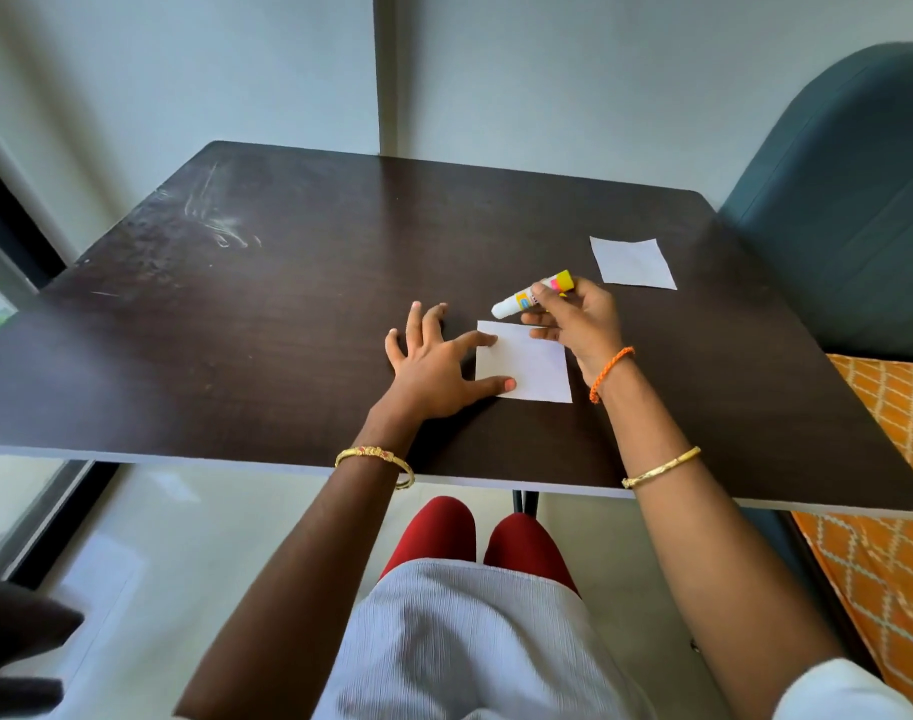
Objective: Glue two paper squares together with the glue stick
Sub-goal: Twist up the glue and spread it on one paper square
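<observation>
We judge gluing barely begun: our left hand (433, 366) presses the near paper square (529, 368) flat, fingers straight, our right hand (573, 319) grasps the glue stick (532, 295), and the second square (632, 263) lies apart, upper right.

We see a dark wooden table (288, 304) with pale scratches near its far left corner, a teal chair (849, 226) at right, and an orange patterned cloth (891, 459) beside it.

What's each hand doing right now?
Left hand: open, fingers pressing the near paper square.
Right hand: holding the glue stick.
</observation>
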